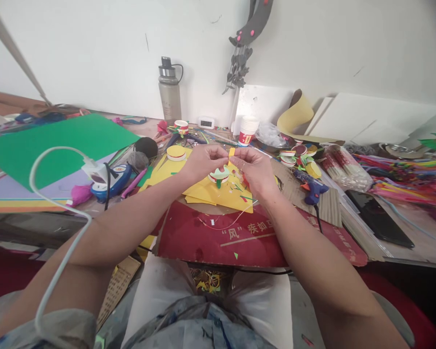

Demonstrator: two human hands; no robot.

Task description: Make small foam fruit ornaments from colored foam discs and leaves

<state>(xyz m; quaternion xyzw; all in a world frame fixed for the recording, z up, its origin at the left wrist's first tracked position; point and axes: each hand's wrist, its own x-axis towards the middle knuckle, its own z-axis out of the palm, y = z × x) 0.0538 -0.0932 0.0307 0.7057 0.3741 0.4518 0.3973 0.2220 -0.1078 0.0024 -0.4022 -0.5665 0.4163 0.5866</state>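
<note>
A small yellow paper strip (232,152) is pinched between the fingertips of my two hands, over the middle of the work surface. My left hand (203,162) meets it from the left, thumb and forefinger together at its lower end. From the other side, my right hand (255,168) grips the same strip between thumb and finger. Just below them rests a small round craft piece (219,175) in pale green, red and white, partly hidden by the hands. Yellow paper sheets (203,191) lie underneath, strewn with coloured scraps. A yellow-topped round piece (176,153) sits beside my left hand.
A red cardboard board (203,237) covers the front edge. To the right are a blue glue gun (314,190), a black phone (380,218) and pipe cleaners (392,167). Paper cups (247,130) and a bottle (170,94) stand behind. A white cable (63,261) crosses my left arm.
</note>
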